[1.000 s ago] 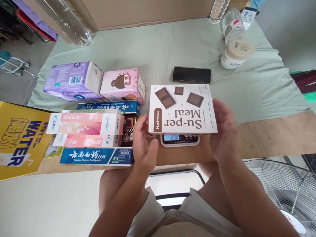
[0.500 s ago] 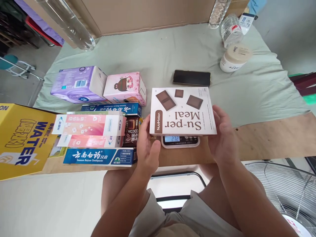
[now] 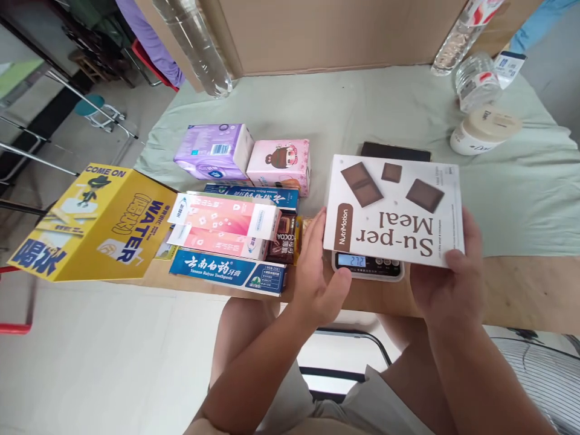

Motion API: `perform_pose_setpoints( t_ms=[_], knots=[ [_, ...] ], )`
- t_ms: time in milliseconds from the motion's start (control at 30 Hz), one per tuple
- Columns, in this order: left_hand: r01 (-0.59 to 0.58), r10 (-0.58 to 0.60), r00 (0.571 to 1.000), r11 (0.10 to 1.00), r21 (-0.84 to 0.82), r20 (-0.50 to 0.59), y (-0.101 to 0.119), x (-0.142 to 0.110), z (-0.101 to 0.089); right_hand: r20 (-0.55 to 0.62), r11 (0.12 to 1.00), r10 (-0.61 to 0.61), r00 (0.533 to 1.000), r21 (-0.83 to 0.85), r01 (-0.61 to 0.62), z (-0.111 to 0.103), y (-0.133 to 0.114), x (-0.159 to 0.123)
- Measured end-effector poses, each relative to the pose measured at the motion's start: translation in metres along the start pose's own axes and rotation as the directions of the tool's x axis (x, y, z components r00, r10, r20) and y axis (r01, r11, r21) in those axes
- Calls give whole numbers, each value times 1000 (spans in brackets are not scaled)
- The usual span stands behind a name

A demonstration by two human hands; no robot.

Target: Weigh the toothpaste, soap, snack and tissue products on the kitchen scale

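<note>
A white "Su-per Meal" box [image 3: 393, 208] with pictures of chocolate squares lies over a small kitchen scale [image 3: 368, 273], hiding most of it. The scale's lit display reads 272. My right hand [image 3: 453, 281] grips the box's near right corner, thumb on top and fingers underneath. On the other side, my left hand [image 3: 317, 275] is open, its fingers straight along the box's left edge and its thumb apart. Whether the box still rests on the scale is hidden.
Left of my hands are toothpaste boxes [image 3: 226, 272], a cocoa snack pack [image 3: 283, 238], a pink box [image 3: 280, 160], a purple tissue pack [image 3: 212, 151] and a yellow carton [image 3: 113, 226]. Behind lie a phone [image 3: 396, 151], a cream jar [image 3: 483, 133] and plastic bottles [image 3: 478, 87].
My view has swung left, so everything sits farther right. My right hand has closed on the box's corner, thumb now on top. The box is tilted a little more; the display still reads 272.
</note>
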State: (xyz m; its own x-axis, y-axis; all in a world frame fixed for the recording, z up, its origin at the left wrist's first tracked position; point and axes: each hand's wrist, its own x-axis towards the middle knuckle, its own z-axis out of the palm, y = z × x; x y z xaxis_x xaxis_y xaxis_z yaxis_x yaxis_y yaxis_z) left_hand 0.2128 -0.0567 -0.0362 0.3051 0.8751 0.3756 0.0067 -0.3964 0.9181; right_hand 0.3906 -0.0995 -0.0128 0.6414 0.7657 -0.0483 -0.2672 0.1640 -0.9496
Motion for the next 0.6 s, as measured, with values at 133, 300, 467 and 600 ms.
perform_pose_setpoints(
  t_ms=[133, 300, 467, 600],
  knots=[
    [-75, 75, 997, 997, -31, -10, 17, 8, -16, -12, 999, -20, 1000, 33, 20, 17, -6, -5],
    [-38, 39, 999, 999, -12, 36, 38, 18, -51, -134, 993, 101, 986, 75, -92, 51, -19, 3],
    [-118, 115, 992, 992, -52, -54, 50, 23, -90, 20, 996, 45, 999, 73, -47, 100, -35, 12],
    [-170, 160, 961, 985, -25, -225, 45, 22, -121, 88, 996, 32, 996, 85, -40, 140, -40, 10]
  ],
)
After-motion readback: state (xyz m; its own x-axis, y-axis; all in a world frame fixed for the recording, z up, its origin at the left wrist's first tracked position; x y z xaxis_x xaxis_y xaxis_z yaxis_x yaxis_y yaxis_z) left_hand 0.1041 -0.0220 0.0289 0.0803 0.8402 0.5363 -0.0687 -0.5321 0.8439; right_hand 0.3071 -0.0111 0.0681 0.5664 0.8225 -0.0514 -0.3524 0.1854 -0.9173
